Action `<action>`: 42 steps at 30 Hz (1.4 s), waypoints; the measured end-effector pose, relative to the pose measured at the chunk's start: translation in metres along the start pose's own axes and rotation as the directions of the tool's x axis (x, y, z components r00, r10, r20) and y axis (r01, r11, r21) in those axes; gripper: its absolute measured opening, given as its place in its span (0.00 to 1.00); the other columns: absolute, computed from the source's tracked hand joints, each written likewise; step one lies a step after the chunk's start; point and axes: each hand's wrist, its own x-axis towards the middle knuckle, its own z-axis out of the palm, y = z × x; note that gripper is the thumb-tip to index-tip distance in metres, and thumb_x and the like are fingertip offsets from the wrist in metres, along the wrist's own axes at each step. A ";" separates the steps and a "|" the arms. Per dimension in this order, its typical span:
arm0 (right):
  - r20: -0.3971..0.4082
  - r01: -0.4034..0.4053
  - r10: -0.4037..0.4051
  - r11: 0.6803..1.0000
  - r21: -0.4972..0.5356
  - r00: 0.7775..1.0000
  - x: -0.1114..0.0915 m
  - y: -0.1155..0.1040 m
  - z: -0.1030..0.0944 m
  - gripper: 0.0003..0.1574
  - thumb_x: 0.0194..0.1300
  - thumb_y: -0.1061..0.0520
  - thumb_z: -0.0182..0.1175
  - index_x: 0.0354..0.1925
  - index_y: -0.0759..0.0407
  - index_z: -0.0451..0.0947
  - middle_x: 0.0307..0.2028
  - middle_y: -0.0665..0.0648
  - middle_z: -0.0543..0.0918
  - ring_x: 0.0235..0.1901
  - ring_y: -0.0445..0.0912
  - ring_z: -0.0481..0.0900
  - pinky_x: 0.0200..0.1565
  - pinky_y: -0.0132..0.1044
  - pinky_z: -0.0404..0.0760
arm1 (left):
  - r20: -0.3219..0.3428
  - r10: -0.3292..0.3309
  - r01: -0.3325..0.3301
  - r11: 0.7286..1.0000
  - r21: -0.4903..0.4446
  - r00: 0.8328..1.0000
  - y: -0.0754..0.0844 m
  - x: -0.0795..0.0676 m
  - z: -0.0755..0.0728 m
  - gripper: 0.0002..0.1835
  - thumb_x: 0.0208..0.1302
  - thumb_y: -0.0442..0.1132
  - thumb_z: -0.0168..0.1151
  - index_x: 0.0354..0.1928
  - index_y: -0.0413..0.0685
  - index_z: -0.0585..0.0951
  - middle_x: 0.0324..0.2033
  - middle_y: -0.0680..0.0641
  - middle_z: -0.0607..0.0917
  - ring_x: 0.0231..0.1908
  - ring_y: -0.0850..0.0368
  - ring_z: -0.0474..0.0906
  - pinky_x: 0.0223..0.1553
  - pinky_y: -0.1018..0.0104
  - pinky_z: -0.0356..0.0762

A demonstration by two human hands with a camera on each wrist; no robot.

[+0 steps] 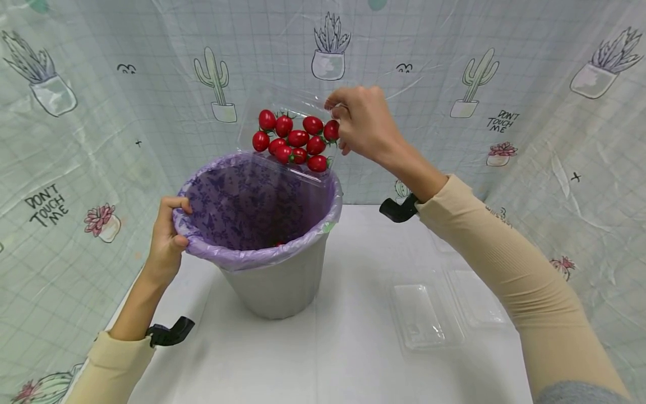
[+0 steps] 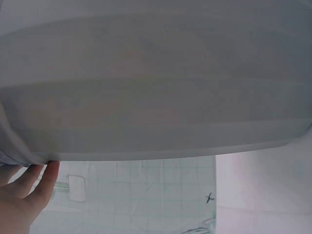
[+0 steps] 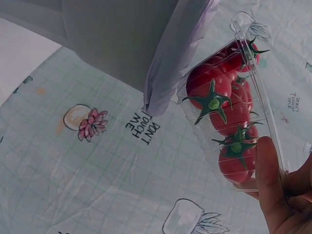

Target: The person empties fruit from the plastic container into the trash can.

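Note:
My right hand (image 1: 365,123) grips the right end of a clear plastic container (image 1: 252,106), tilted over the far rim of a bin. Several cherry tomatoes (image 1: 299,138) with green stems lie in it; the right wrist view shows the container (image 3: 204,141) from its side, fingers at one end. The grey bin (image 1: 282,289) has a purple liner (image 1: 242,196) folded over its rim. My left hand (image 1: 169,233) holds the bin's left rim, thumb outside and fingers over the edge. In the left wrist view the bin wall (image 2: 156,97) fills most of the picture. A bit of red shows deep inside the bin.
Two clear plastic trays (image 1: 424,314) lie on the white table (image 1: 353,348) to the right of the bin, under my right forearm. A patterned curtain (image 1: 404,33) with cactus drawings surrounds the table at the back and sides.

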 end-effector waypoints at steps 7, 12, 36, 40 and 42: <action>-0.010 0.005 -0.005 1.000 -0.013 1.000 0.000 -0.002 0.001 0.21 0.75 0.69 0.45 0.52 0.67 0.84 0.46 0.65 0.89 0.18 0.47 0.85 0.21 0.29 0.80 | -0.001 0.000 0.000 1.000 0.023 1.000 0.000 -0.001 -0.001 0.41 0.55 0.67 0.73 0.49 0.39 0.70 0.35 0.49 0.68 0.29 0.59 0.63 0.25 0.66 0.57; -0.018 0.009 -0.009 1.000 -0.018 1.000 0.000 -0.002 0.002 0.21 0.75 0.70 0.45 0.52 0.67 0.84 0.47 0.66 0.89 0.17 0.47 0.85 0.20 0.27 0.79 | 0.002 -0.003 0.003 1.000 0.027 1.000 0.001 -0.001 -0.001 0.41 0.55 0.68 0.73 0.49 0.38 0.69 0.36 0.49 0.68 0.30 0.60 0.63 0.26 0.67 0.59; -0.063 0.059 -0.062 0.997 -0.050 0.996 0.002 -0.003 0.004 0.19 0.74 0.70 0.48 0.51 0.68 0.84 0.47 0.68 0.89 0.18 0.49 0.85 0.21 0.23 0.75 | -0.010 -0.009 0.009 1.000 0.017 1.000 0.002 0.000 -0.001 0.41 0.53 0.68 0.74 0.49 0.40 0.71 0.37 0.49 0.69 0.31 0.60 0.65 0.28 0.70 0.62; -0.074 0.067 -0.072 0.996 -0.063 0.995 0.001 -0.004 0.003 0.19 0.74 0.71 0.48 0.51 0.68 0.85 0.47 0.67 0.89 0.18 0.51 0.86 0.22 0.21 0.74 | -0.006 -0.009 0.009 1.000 0.019 1.000 0.002 0.000 0.000 0.41 0.53 0.68 0.74 0.49 0.40 0.70 0.36 0.49 0.68 0.30 0.60 0.64 0.27 0.68 0.60; -0.075 0.067 -0.072 0.995 -0.070 0.995 0.001 -0.004 0.003 0.18 0.74 0.70 0.49 0.51 0.68 0.85 0.46 0.67 0.89 0.19 0.51 0.86 0.22 0.20 0.73 | -0.003 -0.010 0.010 1.000 0.021 1.000 0.002 0.000 0.000 0.41 0.53 0.68 0.73 0.49 0.39 0.70 0.36 0.49 0.68 0.30 0.59 0.63 0.27 0.68 0.60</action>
